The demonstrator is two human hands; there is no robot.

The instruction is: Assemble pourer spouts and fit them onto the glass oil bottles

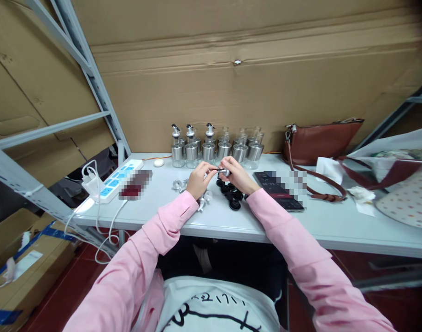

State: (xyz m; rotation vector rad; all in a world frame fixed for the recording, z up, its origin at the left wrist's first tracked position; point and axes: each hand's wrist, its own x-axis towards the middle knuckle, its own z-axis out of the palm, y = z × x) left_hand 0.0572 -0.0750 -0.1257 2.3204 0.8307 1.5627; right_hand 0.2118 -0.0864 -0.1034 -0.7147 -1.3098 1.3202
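Over the table, both hands meet at a small silver and black bottle pourer (224, 171). The fingers of my left hand (199, 179) are closed in a pinch on its dark end. Its silver part is held between the closed fingers of my right hand (237, 176). Below the hands lies a group of round black plastic pieces (234, 204). Silver-grey pieces (177, 185) are scattered beside and partly behind my left wrist. Behind the hands stand several glass bottles with steel bands (208, 151); three in the front row carry silver pourers with black tips.
On the left are a white power strip (110, 184) with cables and a phone (135, 184), partly pixelated. A round white object (159, 163) lies near the bottles. To the right are a dark phone showing a timer (278, 191), a brown handbag (321, 140) and a dotted bag (406, 205).
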